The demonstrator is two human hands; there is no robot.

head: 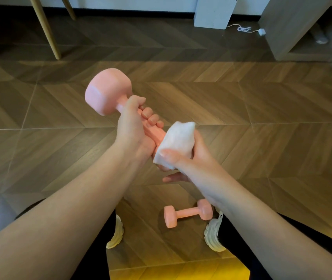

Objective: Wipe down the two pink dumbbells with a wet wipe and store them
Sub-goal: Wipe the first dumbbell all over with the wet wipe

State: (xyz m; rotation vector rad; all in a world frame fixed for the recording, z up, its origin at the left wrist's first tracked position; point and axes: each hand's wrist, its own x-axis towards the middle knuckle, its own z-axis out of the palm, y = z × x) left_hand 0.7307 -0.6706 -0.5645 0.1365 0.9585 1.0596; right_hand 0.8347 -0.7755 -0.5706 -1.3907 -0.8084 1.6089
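Here the left hand (132, 128) grips the handle of one pink dumbbell (106, 91). The right hand (189, 158) curls a wet wipe (178, 138) round its near head. Below the right hand, the second dumbbell (187, 213) lies on the floor (262, 110).

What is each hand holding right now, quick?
Left hand: grips the handle of the raised pink dumbbell.
Right hand: holds the wet wipe over that dumbbell's near end.
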